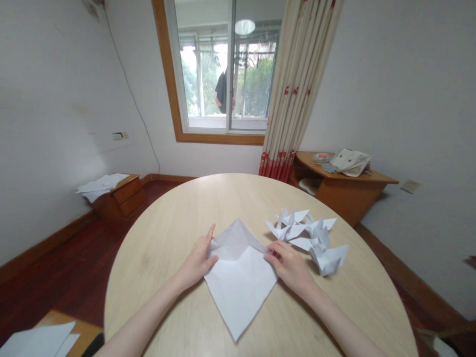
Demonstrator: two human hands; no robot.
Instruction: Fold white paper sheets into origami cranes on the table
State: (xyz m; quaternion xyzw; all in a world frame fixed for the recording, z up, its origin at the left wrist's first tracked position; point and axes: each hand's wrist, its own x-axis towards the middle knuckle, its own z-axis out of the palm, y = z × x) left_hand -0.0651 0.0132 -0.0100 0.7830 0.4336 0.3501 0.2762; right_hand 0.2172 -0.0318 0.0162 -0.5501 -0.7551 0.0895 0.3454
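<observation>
A white sheet of paper (240, 277) lies on the round wooden table (174, 233), its far corner folded down into a creased flap. My left hand (199, 260) pinches the sheet's left corner, thumb on top and fingers pointing away. On the right corner, my right hand (290, 263) presses down with curled fingers pinching the paper edge. Several folded white paper cranes (308, 235) sit in a loose heap just beyond my right hand.
A low wooden cabinet (121, 196) with loose white papers stands at the left wall. At the right, a corner desk (345, 186) carries a cloth bag (349, 161). More white sheets (37, 339) lie on a surface at the bottom left. A window and curtain are behind.
</observation>
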